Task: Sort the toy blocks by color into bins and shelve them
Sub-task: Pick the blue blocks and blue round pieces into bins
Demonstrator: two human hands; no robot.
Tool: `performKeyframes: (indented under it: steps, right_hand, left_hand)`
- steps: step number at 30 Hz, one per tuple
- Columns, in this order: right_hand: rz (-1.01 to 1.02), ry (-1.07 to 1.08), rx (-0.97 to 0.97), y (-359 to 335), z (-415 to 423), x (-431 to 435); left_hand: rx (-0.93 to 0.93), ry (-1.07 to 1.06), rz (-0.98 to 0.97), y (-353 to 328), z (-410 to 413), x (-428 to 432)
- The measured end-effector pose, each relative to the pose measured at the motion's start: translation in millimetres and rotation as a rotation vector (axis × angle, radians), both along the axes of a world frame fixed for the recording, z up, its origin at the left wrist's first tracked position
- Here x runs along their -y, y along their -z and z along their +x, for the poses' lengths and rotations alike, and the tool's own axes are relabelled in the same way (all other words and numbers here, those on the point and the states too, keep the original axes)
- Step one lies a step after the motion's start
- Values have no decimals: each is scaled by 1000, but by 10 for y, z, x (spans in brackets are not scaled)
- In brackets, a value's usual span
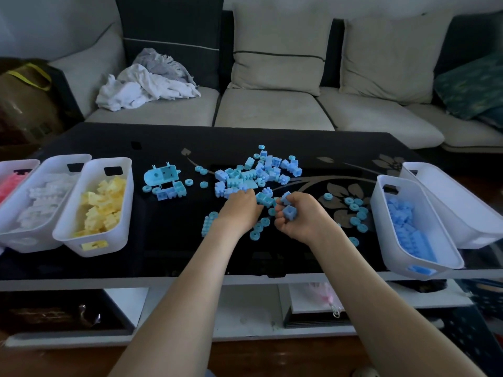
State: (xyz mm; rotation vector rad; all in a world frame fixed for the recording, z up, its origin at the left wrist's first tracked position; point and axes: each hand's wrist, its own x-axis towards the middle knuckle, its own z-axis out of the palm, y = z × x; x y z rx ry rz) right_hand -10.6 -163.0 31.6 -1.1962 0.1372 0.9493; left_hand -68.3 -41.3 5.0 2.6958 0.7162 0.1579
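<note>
Head view: yellow bin far left. The left hand lies on the blue blocks, finger grip hidden. The right hand has its fingers curled round a blue cube. Bare table lies nearer. The blue bin reaches the near right edge.

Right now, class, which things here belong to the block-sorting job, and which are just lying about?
Job: loose blue blocks, blue-block bin, yellow-block bin, white-block bin, left hand, right hand.
Lying about: crumpled laundry, sofa cushions, brown bag.
</note>
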Motion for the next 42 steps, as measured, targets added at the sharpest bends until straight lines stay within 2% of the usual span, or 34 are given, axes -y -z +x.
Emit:
performKeyframes:
  steps: [4,8,14,17,19,23,29,33,42]
  right_hand:
    - [-57,-32,75,-16,41,67]
    - [-113,-45,214,-184,144,249]
    - [-439,66,656,-334,535,839]
    - [-674,92,913,-339,686,1290]
    - [-759,120,881,-368,771,1528]
    - [-837,106,733,-476,916,1790]
    - [-1172,-106,1109,-396,918,1916]
    - [-1151,-188,1164,-414,973,1901]
    - [-1090,-132,1240,-354,1059,1930]
  left_hand:
    - [-97,14,85,-15,63,46]
    - [4,-27,185,-101,152,127]
    - [232,-13,27,-394,526,595]
    - [374,170,-185,-506,744,1055]
    - [418,330,-339,-540,847,1371]
    - [396,493,-372,-546,1011,1781]
    - [148,504,-367,-502,1106,1829]
    - [119,495,-360,-520,1122,1839]
    - [160,490,-393,-454,1159,1862]
